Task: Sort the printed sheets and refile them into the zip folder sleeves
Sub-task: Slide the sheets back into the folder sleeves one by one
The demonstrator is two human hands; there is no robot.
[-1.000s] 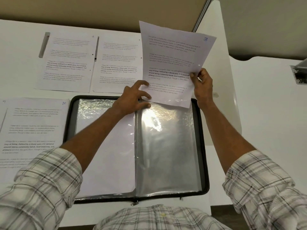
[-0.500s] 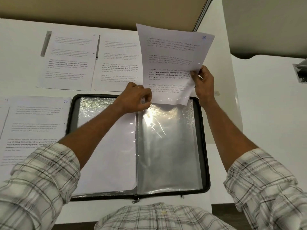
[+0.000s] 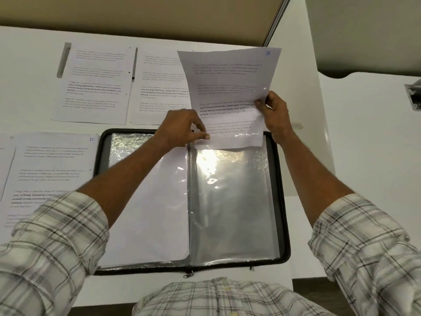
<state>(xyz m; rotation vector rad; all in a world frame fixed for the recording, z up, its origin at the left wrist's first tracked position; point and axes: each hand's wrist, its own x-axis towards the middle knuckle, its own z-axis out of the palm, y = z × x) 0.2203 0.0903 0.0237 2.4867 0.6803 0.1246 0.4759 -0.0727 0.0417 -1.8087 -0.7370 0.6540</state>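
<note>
A black zip folder [image 3: 281, 201] lies open on the white table, with clear plastic sleeves on both sides. The right sleeve [image 3: 232, 206] is glossy; the left sleeve [image 3: 157, 215] shows a white page. A printed sheet [image 3: 227, 87] marked "3" stands tilted over the right sleeve's top, its lower edge just inside the opening. My right hand [image 3: 274, 112] pinches the sheet's right edge. My left hand [image 3: 182, 130] pinches at the sleeve's top left corner, by the sheet's lower left edge.
Two printed sheets [image 3: 95, 83] [image 3: 159, 87] lie side by side on the table behind the folder. More sheets [image 3: 45, 169], the top one marked "10", lie to its left. A beige partition [image 3: 136, 14] stands behind. A dark object [image 3: 413, 96] sits at the far right.
The sheet has come down from above the folder, and its lower edge now sits in the right sleeve's opening. My left hand went from spread fingers to a pinch at the sleeve top.
</note>
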